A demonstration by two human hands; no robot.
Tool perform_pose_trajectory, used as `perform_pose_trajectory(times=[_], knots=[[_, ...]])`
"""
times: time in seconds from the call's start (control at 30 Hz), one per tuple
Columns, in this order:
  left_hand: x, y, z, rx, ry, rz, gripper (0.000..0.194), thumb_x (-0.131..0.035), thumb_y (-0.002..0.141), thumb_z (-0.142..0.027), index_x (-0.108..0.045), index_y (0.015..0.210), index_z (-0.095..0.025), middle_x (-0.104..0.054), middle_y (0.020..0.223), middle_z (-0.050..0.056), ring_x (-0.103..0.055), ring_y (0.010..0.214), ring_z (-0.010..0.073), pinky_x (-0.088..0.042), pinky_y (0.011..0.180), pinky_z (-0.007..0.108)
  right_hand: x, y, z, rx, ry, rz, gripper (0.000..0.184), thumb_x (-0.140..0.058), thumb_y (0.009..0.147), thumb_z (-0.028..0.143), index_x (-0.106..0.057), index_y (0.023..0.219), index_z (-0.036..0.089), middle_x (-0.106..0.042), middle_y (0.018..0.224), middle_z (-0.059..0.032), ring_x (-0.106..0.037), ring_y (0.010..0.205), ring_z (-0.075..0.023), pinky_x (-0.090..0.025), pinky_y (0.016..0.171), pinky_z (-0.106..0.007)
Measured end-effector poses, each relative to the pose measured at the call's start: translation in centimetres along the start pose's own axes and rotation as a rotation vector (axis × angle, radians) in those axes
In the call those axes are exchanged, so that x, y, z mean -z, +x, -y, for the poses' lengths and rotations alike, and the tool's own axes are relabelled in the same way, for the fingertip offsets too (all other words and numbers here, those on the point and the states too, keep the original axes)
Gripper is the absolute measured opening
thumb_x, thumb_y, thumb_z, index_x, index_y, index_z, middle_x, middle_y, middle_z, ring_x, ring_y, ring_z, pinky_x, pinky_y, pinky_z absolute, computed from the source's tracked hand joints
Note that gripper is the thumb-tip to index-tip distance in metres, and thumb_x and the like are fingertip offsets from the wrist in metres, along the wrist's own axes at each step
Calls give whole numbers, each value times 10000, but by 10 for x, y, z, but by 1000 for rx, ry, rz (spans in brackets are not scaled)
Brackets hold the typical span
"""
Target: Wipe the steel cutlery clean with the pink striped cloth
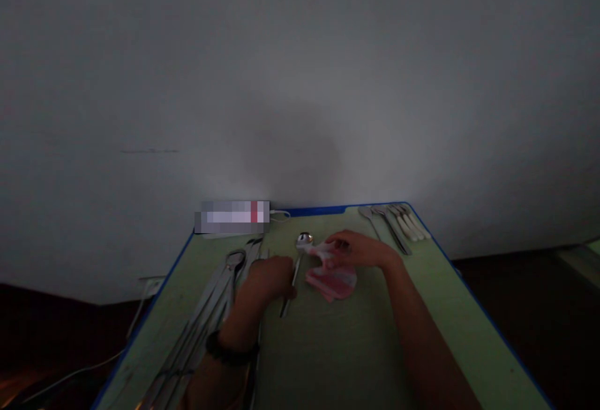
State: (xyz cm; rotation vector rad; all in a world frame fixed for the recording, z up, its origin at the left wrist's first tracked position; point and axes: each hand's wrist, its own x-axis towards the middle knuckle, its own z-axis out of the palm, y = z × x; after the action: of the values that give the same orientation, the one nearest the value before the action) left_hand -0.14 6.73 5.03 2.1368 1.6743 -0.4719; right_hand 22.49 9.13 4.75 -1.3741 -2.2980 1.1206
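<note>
My left hand (269, 275) is closed around the handle of a metal spoon (296, 266), whose bowl points away from me near the table's middle. My right hand (359, 249) pinches a pink and white cloth (332, 280) and presses part of it against the spoon just below its bowl. The rest of the cloth lies crumpled on the green table (328, 347). A dark band sits on my left wrist.
A row of long metal utensils (206, 316) lies along the table's left side. More cutlery with pale handles (398, 222) lies at the far right corner. A blurred box (232, 216) with a white cable sits at the far edge, against a grey wall.
</note>
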Motion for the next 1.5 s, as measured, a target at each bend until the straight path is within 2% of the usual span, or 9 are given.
perform_pose_trajectory(times=[0.1, 0.23, 0.33, 0.47, 0.7, 0.87, 1.0, 1.2, 1.5], knots=[[-4, 3, -3, 32, 18, -104, 285, -534, 748, -251, -613, 1004, -153, -659, 1028, 166, -628, 941, 291, -487, 728, 361, 2, -2, 9, 37, -15, -4, 502, -642, 684, 500, -595, 1086, 203, -608, 1013, -67, -564, 915, -171, -438, 782, -279], [-10, 8, -6, 34, 11, -139, 260, -471, 792, -225, -611, 994, -141, -662, 1017, 160, -636, 924, 273, -490, 722, 335, -1, -3, 23, -15, -141, -174, 473, -560, 725, 564, -612, 1002, 183, -618, 958, -76, -556, 880, -176, -421, 754, -284], [-10, 9, -7, 33, 9, -139, 269, -489, 778, -256, -631, 966, -126, -667, 987, 171, -643, 900, 279, -495, 704, 332, -10, -2, 30, -138, -190, -117, 505, -576, 679, 598, -613, 961, 180, -642, 898, -73, -573, 772, -177, -404, 632, -262], [-9, 8, -7, 30, 14, -151, 294, -471, 776, -265, -642, 955, -106, -660, 982, 190, -642, 893, 292, -495, 706, 352, -16, 1, 28, -217, -261, 13, 321, -652, 646, 433, -643, 864, 198, -667, 840, -58, -585, 697, -176, -356, 558, -243], [-6, 10, 2, -57, -23, -125, 292, -450, 783, -302, -643, 903, -118, -666, 950, 183, -640, 873, 295, -482, 701, 356, 11, -6, 7, -189, -277, -157, 162, -513, 766, 257, -621, 847, 168, -657, 851, -71, -575, 759, -166, -346, 598, -234], [-2, 3, 5, -136, -108, -77, 193, -470, 791, -263, -608, 860, -148, -685, 831, 121, -657, 714, 226, -458, 593, 277, 32, -21, -7, -64, 36, -279, 154, -498, 717, 184, -617, 813, 164, -633, 788, -37, -556, 718, -149, -391, 645, -254], [8, -7, 7, -201, -199, -62, 170, -407, 853, -241, -562, 856, -171, -671, 673, 30, -606, 501, 143, -409, 516, 227, 41, -31, -15, -10, 485, -516, 148, -531, 706, 234, -602, 834, 214, -652, 871, -3, -583, 802, -152, -430, 726, -276], [28, -20, 12, -257, -255, -242, 269, -301, 911, -293, -541, 919, -173, -643, 791, 51, -588, 697, 169, -386, 607, 254, 48, -28, -16, -1, 1112, -787, 193, -617, 688, 279, -586, 866, 212, -674, 897, -7, -625, 748, -159, -499, 678, -291], [40, -31, 15, -427, -480, -314, 268, -346, 887, -281, -592, 899, -178, -612, 704, -6, -538, 619, 139, -375, 602, 249, 63, -32, -5, 117, 1447, -1158, 202, -492, 789, 207, -578, 970, 180, -679, 955, -25, -641, 873, -166, -538, 776, -351]])
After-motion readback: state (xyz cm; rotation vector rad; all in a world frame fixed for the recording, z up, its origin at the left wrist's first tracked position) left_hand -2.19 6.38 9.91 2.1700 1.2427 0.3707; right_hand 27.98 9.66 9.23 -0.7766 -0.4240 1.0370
